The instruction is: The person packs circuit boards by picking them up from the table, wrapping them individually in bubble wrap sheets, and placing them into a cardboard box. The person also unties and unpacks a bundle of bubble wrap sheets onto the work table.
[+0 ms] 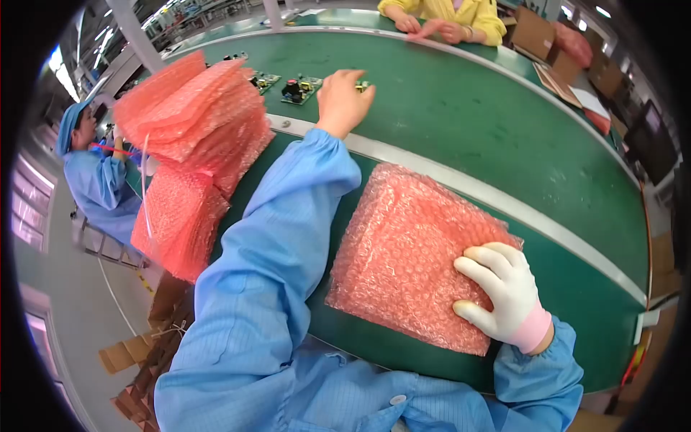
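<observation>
My bare left hand reaches over the green belt, its thumb and fingers curved around a small circuit board that is mostly hidden. To its left lies another circuit board with a black component, and one more board is partly covered by bubble wrap. In a white glove with a pink cuff, my right hand rests on a pink bubble wrap bag, fingers apart on its top right part. That bag lies flat in front of me; whether several are stacked there I cannot tell.
A tall pile of pink bubble wrap bags stands at the left. A metal rail runs along the green belt. Across it sits a person in yellow; another in blue works at the left. Cardboard boxes stand far right.
</observation>
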Available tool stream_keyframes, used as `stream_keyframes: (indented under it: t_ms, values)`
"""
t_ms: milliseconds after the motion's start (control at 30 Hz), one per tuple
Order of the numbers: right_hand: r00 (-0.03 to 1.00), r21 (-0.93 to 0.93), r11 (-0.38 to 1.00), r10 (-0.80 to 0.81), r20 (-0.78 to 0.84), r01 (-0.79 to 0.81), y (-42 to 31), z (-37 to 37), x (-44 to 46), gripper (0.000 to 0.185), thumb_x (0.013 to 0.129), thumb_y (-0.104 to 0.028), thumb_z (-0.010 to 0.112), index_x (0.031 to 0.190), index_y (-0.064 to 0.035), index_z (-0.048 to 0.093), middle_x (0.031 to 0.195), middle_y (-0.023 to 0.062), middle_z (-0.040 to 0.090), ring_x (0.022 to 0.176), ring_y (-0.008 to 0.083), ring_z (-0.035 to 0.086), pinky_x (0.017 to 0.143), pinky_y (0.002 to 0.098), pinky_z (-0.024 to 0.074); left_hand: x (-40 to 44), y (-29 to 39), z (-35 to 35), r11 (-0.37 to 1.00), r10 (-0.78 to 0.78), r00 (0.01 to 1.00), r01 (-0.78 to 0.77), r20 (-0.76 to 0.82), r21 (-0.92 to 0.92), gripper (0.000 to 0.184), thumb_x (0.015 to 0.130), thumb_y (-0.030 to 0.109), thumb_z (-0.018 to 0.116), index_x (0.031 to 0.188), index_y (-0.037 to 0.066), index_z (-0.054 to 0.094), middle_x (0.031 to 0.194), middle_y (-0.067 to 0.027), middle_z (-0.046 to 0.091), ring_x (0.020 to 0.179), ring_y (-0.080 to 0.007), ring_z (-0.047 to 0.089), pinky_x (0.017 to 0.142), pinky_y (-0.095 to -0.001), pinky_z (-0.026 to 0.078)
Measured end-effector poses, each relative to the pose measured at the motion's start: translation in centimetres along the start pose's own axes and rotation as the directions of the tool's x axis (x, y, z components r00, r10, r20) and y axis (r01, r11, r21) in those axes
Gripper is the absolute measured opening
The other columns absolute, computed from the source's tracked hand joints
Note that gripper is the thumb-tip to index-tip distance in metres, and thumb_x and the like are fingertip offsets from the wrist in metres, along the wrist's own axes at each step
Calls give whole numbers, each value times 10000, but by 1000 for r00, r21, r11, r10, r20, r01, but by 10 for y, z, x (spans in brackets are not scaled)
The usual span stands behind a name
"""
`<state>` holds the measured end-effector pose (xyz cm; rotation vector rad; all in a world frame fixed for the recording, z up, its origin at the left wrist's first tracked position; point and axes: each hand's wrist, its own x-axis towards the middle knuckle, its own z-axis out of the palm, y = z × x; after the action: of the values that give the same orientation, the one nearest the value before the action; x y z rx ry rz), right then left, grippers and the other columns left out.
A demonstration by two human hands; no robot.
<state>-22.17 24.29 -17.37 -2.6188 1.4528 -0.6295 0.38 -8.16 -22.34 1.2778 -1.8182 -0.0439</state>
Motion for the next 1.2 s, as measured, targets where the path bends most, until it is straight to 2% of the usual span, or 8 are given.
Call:
stream_keyframes:
  t_ms: [100, 200, 333, 400, 600, 767, 900, 1200]
  values:
    - [1000, -7, 1000, 10, 13, -9, -1, -1, 2, 512, 685, -277, 774, 1135, -77, 635, 1133, 94, 603, 1056, 308, 558, 928, 425, 431, -5, -43, 33, 964, -197, 976, 211, -97, 163, 384, 764, 332, 719, 1096, 139, 711, 1163, -80, 644, 1205, -281, 510, 1019, -447, 377]
    - [1000, -13, 1000, 18, -3, -18, -2, 0, 3, 504, 693, -275, 772, 1138, -80, 636, 1137, 92, 601, 1057, 308, 556, 927, 428, 430, 5, -58, 45, 972, -189, 974, 204, -127, 113, 383, 747, 350, 738, 1077, 157, 720, 1189, -53, 629, 1234, -262, 476, 1045, -465, 332]
    - [1000, -61, 998, 26, 2, -26, -7, 1, 7, 493, 701, -264, 768, 1141, -84, 637, 1138, 98, 599, 1064, 319, 555, 935, 429, 430, 6, -65, 49, 948, -258, 961, 272, -100, 165, 413, 708, 417, 768, 1016, 143, 748, 1104, -75, 664, 1124, -285, 566, 961, -454, 431]
    - [999, -51, 999, 6, 31, -5, -8, -16, 11, 473, 710, -233, 751, 1134, -63, 630, 1141, 129, 594, 1077, 345, 554, 948, 434, 429, 4, -59, 45, 969, -184, 976, 199, -115, 145, 408, 695, 389, 795, 997, 119, 749, 1138, -59, 651, 1155, -270, 538, 990, -439, 412]
    - [804, -19, 990, 101, -585, -138, -13, -71, 5, 416, 791, -81, 591, 1182, 59, 585, 1210, 203, 572, 1125, 308, 555, 1012, 396, 395, 24, 32, -32, 936, 161, 867, -285, -471, -206, 380, 629, 291, 849, 912, 105, 679, 1229, -106, 578, 1246, -342, 447, 1044, -455, 355]
    - [800, 53, 997, 82, -594, -63, -40, -59, 25, 494, 817, -163, 619, 1250, 66, 557, 1000, 118, 564, 901, 215, 540, 848, 334, 437, -60, 155, -153, 723, 521, 703, -665, -484, -188, 384, 569, 203, 799, 882, 117, 593, 1227, -109, 540, 1336, -406, 344, 1073, -592, 262]
    - [780, 308, 950, 159, -605, 46, -49, -28, 23, 440, 759, -115, 751, 1119, -7, 523, 853, 47, 539, 700, 122, 482, 701, 269, 433, -121, 191, -152, 657, 636, 631, -745, -444, -118, 123, 707, 150, 588, 772, 73, 515, 1141, -104, 539, 1374, -403, 348, 1111, -686, 163]
    - [731, 351, 921, 358, -581, -171, -55, -35, 39, 409, 777, -14, 726, 1146, 16, 551, 852, 55, 584, 678, 117, 529, 634, 248, 457, -135, 203, -126, 702, 598, 669, -703, -441, -114, 97, 743, 111, 608, 759, 78, 518, 1135, -67, 570, 1353, -369, 395, 1102, -677, 204]
